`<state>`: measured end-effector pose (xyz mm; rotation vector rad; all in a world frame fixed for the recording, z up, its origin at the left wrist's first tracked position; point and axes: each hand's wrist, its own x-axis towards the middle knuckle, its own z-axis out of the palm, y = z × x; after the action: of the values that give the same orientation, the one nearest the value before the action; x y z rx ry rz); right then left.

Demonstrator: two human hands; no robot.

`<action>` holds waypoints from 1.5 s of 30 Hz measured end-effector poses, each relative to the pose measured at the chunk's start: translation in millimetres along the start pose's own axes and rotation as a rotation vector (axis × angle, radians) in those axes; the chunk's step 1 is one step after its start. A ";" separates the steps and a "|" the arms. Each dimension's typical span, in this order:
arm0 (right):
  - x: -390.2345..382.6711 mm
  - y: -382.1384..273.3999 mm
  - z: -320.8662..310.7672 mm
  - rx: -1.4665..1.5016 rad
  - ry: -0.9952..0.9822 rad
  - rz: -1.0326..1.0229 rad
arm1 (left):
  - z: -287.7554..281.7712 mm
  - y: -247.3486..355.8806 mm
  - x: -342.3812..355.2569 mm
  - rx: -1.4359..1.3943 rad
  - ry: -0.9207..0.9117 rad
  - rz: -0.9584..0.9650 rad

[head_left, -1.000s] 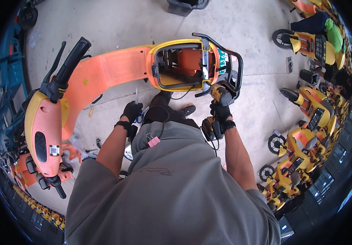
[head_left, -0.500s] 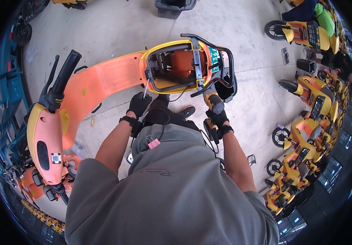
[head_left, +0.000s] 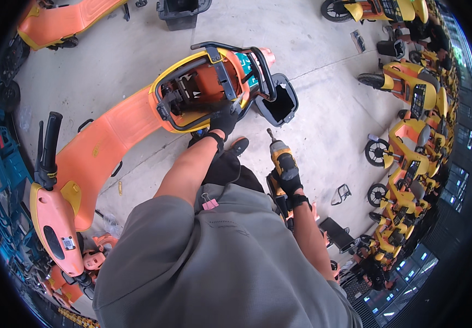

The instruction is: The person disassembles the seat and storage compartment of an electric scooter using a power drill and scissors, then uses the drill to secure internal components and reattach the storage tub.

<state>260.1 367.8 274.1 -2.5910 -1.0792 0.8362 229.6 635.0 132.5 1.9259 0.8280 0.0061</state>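
- My right grip (head_left: pixel 290 185) is closed around a yellow-and-black drill (head_left: pixel 282 152); its bit points forward over the floor (head_left: pixel 323 112).
- My left grip (head_left: pixel 225 119) is at the near edge of the open seat compartment (head_left: pixel 208 79), by the near end of the metal crossbar (head_left: pixel 223 76). I cannot tell whether these fingers hold something (a pale tip shows beside them, maybe a tool, maybe a scooter part).
- The orange-and-yellow scooter (head_left: pixel 132 116) lies across in front of me, with the handlebar (head_left: pixel 51 142) at left and the black rear rack (head_left: pixel 266 71) at right.
- If the drill came to the crossbar at a slant, its bit could slip and hit my left fingers, because they are so near.
- A loose small part could fall into the compartment, since nothing covers it.
- The rack partly blocks access from the right; a black bin (head_left: pixel 265 111) stands just beside it.
- My shoe (head_left: pixel 239 146) is near, so a dropped drill could hurt my foot.
- Farther right, a black frame (head_left: pixel 341 194) lies before the parked scooters (head_left: pixel 411 136).
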 end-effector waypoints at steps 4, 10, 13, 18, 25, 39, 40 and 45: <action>-52.7 39.6 20.6 0.000 0.013 0.074 | 19.3 -8.4 4.5 0.121 0.195 0.065; -126.1 78.0 40.7 0.201 -0.047 0.374 | 16.3 17.5 6.2 0.312 0.104 -0.063; -157.2 96.1 57.1 0.123 0.018 0.459 | 19.6 31.4 2.0 0.324 0.142 -0.062; -206.4 142.5 43.9 0.200 0.096 0.602 | 34.1 20.8 -3.1 0.517 0.173 0.131; -203.2 152.0 73.8 0.405 0.093 0.599 | 45.6 31.5 -12.3 0.428 0.117 0.054; -194.9 166.7 109.7 0.739 0.178 0.589 | 96.8 123.2 0.5 0.254 -0.347 0.014; -194.5 168.7 111.9 0.776 0.179 0.588 | 89.4 120.0 0.3 0.285 -0.397 -0.011; -171.9 180.6 105.0 0.946 -0.012 0.707 | 24.6 29.5 -28.1 0.259 -0.313 -0.048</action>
<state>206.9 116.4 189.5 -2.0484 0.2924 1.1204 232.7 592.3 153.1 2.0764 0.6876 -0.4397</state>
